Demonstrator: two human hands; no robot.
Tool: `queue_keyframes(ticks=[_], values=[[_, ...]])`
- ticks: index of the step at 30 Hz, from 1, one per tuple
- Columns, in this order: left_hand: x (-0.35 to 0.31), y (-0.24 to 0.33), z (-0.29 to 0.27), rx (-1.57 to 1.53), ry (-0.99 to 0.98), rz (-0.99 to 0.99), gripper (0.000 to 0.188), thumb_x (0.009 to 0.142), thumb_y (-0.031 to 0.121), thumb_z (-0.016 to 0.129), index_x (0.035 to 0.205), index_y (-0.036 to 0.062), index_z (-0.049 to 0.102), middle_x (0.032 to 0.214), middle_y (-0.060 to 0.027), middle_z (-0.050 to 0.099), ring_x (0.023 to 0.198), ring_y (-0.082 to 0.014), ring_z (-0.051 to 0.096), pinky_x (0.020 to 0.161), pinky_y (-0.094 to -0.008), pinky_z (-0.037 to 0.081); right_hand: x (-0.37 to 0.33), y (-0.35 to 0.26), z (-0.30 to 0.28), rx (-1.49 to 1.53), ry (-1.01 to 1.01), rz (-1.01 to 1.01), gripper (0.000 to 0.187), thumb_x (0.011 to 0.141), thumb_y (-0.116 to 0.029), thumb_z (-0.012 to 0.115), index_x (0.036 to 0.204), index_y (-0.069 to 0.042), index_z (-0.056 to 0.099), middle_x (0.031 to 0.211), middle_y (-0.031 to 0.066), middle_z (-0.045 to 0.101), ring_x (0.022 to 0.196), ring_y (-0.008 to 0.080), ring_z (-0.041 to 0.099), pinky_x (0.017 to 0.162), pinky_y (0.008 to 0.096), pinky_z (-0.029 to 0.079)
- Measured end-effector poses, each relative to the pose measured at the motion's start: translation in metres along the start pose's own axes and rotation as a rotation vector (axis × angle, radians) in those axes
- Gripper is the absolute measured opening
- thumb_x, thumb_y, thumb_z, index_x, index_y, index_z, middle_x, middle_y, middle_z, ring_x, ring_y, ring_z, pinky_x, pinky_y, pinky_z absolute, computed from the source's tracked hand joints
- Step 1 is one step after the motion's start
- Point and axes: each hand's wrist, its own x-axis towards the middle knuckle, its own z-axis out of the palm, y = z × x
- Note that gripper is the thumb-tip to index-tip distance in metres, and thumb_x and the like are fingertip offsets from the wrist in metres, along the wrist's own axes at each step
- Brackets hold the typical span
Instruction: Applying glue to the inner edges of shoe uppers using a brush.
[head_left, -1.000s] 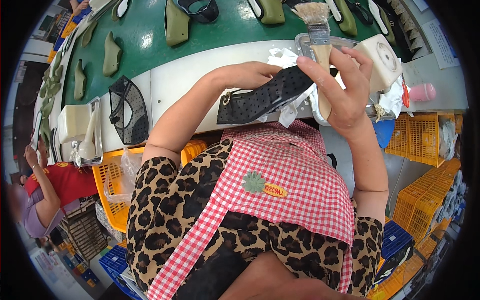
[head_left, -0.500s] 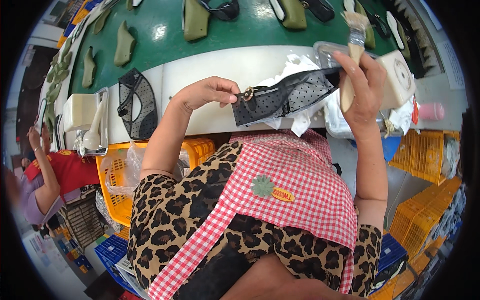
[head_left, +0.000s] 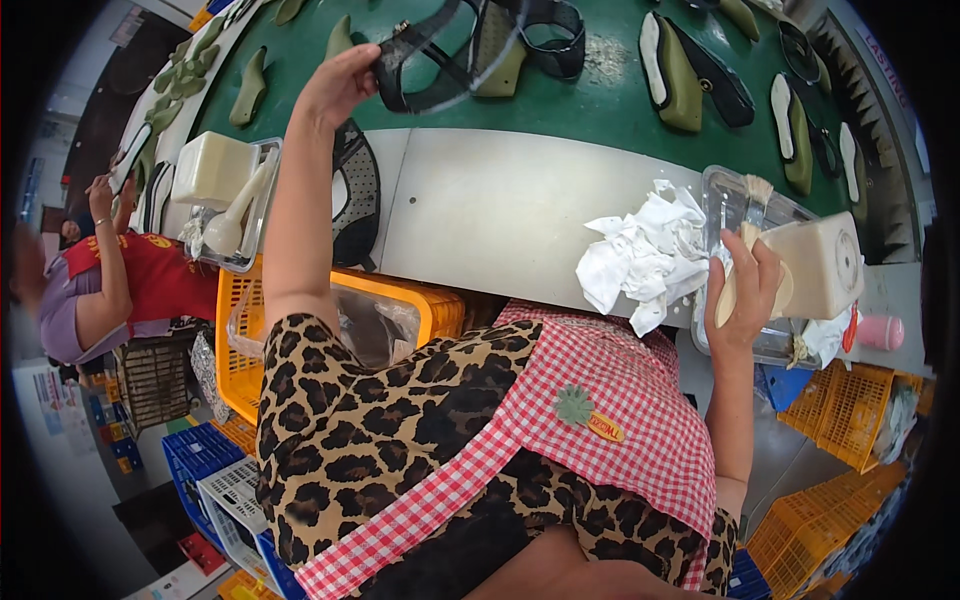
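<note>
My left hand [head_left: 338,88] reaches up over the green work surface, thumb and fingers pinching the edge of a black mesh shoe upper [head_left: 395,75]. That upper hangs in front of an olive-green shoe last [head_left: 500,72] and partly covers it. On the right, my right hand [head_left: 745,290] is closed round a flat brush [head_left: 754,212] with a wooden handle, bristles upward. It is over a clear plastic tray [head_left: 712,190], beside a cream-coloured square container [head_left: 815,265]. Crumpled white tissue [head_left: 650,255] lies left of this hand. Another dotted mesh upper [head_left: 355,195] lies near my left forearm.
Several lasts with white insoles [head_left: 655,70] and black uppers lie on the green surface [head_left: 600,110]. At left stand another cream container [head_left: 213,170] and a white ladle-like tool [head_left: 235,215]. A yellow crate [head_left: 240,370] sits below the white bench edge [head_left: 500,220]. A co-worker [head_left: 120,280] is at far left.
My left hand has carried the mesh upper from in front of me up and left over the green surface. My right hand has let go of the upper and lowered the brush toward the tray.
</note>
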Motion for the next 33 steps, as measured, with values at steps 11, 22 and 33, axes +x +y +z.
queue_keyframes(ticks=[11,22,33], values=[[-0.018,0.008,-0.069,0.686,0.62,-0.298,0.067,0.085,0.043,0.073,0.142,0.0161,0.05,0.139,-0.0108,0.053,0.125,-0.035,0.052,0.096,-0.0492,0.045,-0.021,-0.008,0.005,0.045,-0.065,0.042,0.035,0.079,0.005,0.068,0.112,-0.006,0.068,0.106,0.0166,0.059,0.093,0.0339,0.057,0.082,0.0415,0.045],[-0.128,-0.044,-0.076,1.311,0.578,-0.563,0.041,0.084,0.026,0.071,0.118,0.0045,0.065,0.097,-0.0179,0.07,0.086,-0.0273,0.07,0.072,-0.0377,0.055,-0.022,-0.013,0.018,0.211,-0.073,0.006,0.02,0.09,-0.005,0.064,0.109,-0.002,0.067,0.101,0.0177,0.064,0.093,0.0335,0.06,0.083,0.0407,0.047],[-0.102,-0.048,-0.061,0.412,0.281,-0.208,0.008,0.093,0.013,0.066,0.101,0.0111,0.066,0.095,0.003,0.065,0.089,-0.0109,0.063,0.073,-0.0342,0.056,-0.029,-0.016,0.018,0.273,-0.047,-0.018,0.021,0.09,-0.005,0.064,0.11,0.0,0.066,0.101,0.0198,0.064,0.089,0.0347,0.061,0.078,0.0409,0.05]])
